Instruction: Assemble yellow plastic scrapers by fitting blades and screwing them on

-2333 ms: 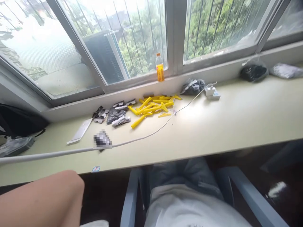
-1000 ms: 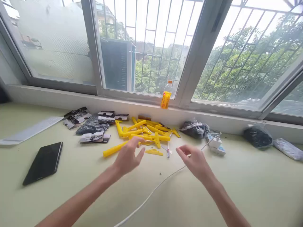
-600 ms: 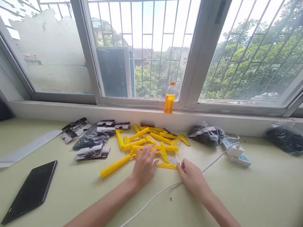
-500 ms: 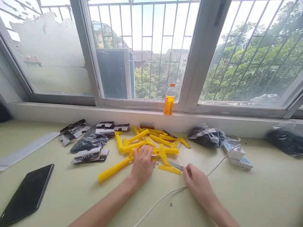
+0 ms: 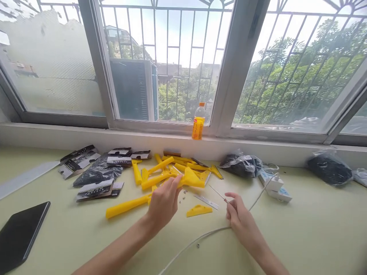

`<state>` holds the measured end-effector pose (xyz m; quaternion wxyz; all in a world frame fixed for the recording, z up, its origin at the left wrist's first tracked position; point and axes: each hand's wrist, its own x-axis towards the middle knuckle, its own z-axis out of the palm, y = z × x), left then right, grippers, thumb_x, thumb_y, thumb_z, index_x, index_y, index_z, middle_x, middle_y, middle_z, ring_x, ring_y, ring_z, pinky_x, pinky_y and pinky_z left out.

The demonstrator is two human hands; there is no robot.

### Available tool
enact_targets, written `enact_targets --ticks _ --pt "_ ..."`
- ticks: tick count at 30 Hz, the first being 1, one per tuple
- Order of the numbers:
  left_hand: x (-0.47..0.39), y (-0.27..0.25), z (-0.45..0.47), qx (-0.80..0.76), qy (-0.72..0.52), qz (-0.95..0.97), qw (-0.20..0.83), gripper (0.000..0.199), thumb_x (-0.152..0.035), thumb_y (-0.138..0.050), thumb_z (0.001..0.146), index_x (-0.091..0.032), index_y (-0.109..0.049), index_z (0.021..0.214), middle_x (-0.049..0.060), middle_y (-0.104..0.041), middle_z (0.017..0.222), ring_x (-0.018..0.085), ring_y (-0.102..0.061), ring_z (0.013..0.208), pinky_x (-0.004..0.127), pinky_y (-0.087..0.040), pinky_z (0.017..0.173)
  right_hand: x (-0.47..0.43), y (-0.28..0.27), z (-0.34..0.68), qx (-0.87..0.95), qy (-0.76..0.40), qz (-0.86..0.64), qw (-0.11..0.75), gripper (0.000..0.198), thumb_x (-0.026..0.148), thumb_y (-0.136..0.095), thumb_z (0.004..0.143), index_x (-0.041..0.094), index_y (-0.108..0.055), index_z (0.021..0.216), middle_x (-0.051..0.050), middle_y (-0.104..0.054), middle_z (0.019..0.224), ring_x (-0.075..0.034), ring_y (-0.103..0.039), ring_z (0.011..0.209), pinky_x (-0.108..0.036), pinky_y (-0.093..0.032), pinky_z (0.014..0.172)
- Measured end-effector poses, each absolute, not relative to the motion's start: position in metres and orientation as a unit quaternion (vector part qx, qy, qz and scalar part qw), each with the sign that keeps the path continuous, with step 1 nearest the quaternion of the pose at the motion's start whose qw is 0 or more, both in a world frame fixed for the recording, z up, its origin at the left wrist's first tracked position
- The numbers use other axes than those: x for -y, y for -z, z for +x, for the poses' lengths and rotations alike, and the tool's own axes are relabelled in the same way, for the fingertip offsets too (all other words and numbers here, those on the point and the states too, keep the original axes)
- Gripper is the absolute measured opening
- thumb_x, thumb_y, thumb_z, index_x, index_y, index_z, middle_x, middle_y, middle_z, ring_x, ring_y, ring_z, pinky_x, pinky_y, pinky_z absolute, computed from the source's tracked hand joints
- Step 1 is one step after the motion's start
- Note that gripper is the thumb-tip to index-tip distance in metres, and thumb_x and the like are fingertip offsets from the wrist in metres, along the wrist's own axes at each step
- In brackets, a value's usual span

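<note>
My left hand (image 5: 163,200) is closed around a yellow scraper (image 5: 192,178), raised a little above the table with its wide head pointing right. In my right hand (image 5: 239,214) a thin screwdriver (image 5: 218,192) is gripped, its shaft pointing up and left toward the scraper's head. Between the hands, a flat metal blade (image 5: 206,202) lies on the table beside a loose yellow cover piece (image 5: 199,210). A few small nuts (image 5: 184,197) are scattered near the left hand. Another yellow scraper handle (image 5: 127,207) sticks out to the left behind that hand.
More yellow scrapers (image 5: 157,179) are piled behind. Black-and-white packaging cards (image 5: 96,189) and bagged black items (image 5: 242,165) line the back. A white cable (image 5: 197,240) crosses the front from a power strip (image 5: 276,187). A black tablet (image 5: 24,233) lies left; a bottle (image 5: 198,124) stands on the sill.
My left hand has lifted the scraper off the table. My right hand has let go of the blade and taken hold of the screwdriver. The view has shifted slightly right.
</note>
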<state>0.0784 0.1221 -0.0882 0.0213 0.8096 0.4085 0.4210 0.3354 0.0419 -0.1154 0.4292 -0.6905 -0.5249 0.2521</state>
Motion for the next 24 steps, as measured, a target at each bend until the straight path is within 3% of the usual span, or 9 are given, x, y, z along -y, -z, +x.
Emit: enact_targets --ticks 4,7,9,11,13,16,19,22,24 --pt "-0.087 0.052 0.096 -0.373 -0.428 0.608 0.555 0.030 -0.050 -0.046 0.095 -0.024 -0.045 0.111 -0.002 -0.053 0.085 0.007 -0.047 0.057 0.019 -0.039 0.048 -0.036 0.088 0.336 0.443 -0.321 -0.632 0.549 0.042 0.042 -0.051 0.091 0.022 -0.051 0.129 0.002 -0.046 0.071 -0.016 -0.044 0.064 -0.027 -0.041 0.060" --pt "-0.065 0.053 0.115 -0.271 -0.374 0.437 0.772 0.032 -0.052 -0.051 0.091 -0.026 -0.040 0.107 -0.005 -0.042 0.078 0.003 -0.037 0.049 0.015 -0.030 0.041 -0.027 0.072 0.320 0.339 -0.481 -0.503 0.633 0.043 0.041 -0.067 0.085 0.018 -0.060 0.121 0.005 -0.034 0.070 -0.010 -0.032 0.058 -0.023 -0.040 0.056" --pt "-0.053 0.065 0.129 -0.251 -0.361 0.371 0.818 0.032 -0.053 -0.049 0.091 -0.026 -0.038 0.104 -0.006 -0.040 0.074 0.002 -0.034 0.046 0.014 -0.027 0.040 -0.018 0.072 0.304 0.290 -0.545 -0.431 0.658 0.043 0.050 -0.070 0.085 0.015 -0.066 0.109 0.006 -0.028 0.068 -0.008 -0.028 0.055 -0.022 -0.042 0.054" --pt "-0.041 0.081 0.142 -0.231 -0.360 0.335 0.839 0.034 -0.055 -0.047 0.092 -0.024 -0.037 0.102 -0.006 -0.043 0.075 0.003 -0.039 0.047 0.017 -0.035 0.044 -0.008 0.080 0.288 0.275 -0.567 -0.414 0.656 0.049 0.059 -0.072 0.082 0.014 -0.067 0.103 0.006 -0.029 0.064 -0.006 -0.032 0.052 -0.022 -0.046 0.054" --pt "-0.027 0.095 0.152 -0.200 -0.368 0.328 0.846 0.038 -0.056 -0.050 0.091 -0.023 -0.037 0.103 -0.004 -0.047 0.075 0.005 -0.048 0.052 0.022 -0.046 0.054 0.001 0.091 0.277 0.300 -0.588 -0.440 0.608 0.057 0.064 -0.074 0.078 0.016 -0.066 0.107 0.005 -0.040 0.060 -0.008 -0.042 0.046 -0.022 -0.042 0.042" --pt "-0.011 0.106 0.159 -0.181 -0.311 0.373 0.855 0.058 -0.063 -0.059 0.084 -0.023 -0.038 0.120 -0.002 -0.054 0.073 0.012 -0.059 0.055 0.028 -0.051 0.060 0.008 0.102 0.272 0.335 -0.563 -0.517 0.551 0.054 0.064 -0.078 0.073 0.016 -0.064 0.094 0.002 -0.053 0.061 -0.008 -0.039 0.036 -0.021 -0.031 0.031" --pt "-0.009 0.102 0.154 -0.204 -0.254 0.431 0.842 0.064 -0.065 -0.059 0.083 -0.017 -0.047 0.123 0.005 -0.064 0.079 0.017 -0.067 0.066 0.032 -0.055 0.069 0.007 0.100 0.278 0.337 -0.534 -0.529 0.567 0.047 0.057 -0.083 0.071 0.016 -0.064 0.086 -0.001 -0.060 0.070 -0.009 -0.048 0.045 -0.021 -0.040 0.039" --pt "-0.031 0.090 0.137 -0.236 -0.265 0.496 0.793 0.059 -0.063 -0.049 0.090 -0.008 -0.062 0.104 0.015 -0.068 0.093 0.018 -0.069 0.079 0.033 -0.056 0.078 0.003 0.091 0.296 0.317 -0.528 -0.509 0.601 0.042 0.053 -0.082 0.073 0.017 -0.061 0.081 0.000 -0.057 0.067 -0.011 -0.053 0.055 -0.020 -0.045 0.048" --pt "-0.054 0.086 0.122 -0.271 -0.295 0.552 0.731 0.062 -0.066 -0.041 0.092 -0.007 -0.063 0.093 0.015 -0.068 0.089 0.016 -0.065 0.068 0.031 -0.054 0.066 0.000 0.086 0.311 0.293 -0.519 -0.501 0.628 0.041 0.052 -0.081 0.074 0.019 -0.059 0.082 0.001 -0.056 0.069 -0.012 -0.055 0.057 -0.021 -0.049 0.052"
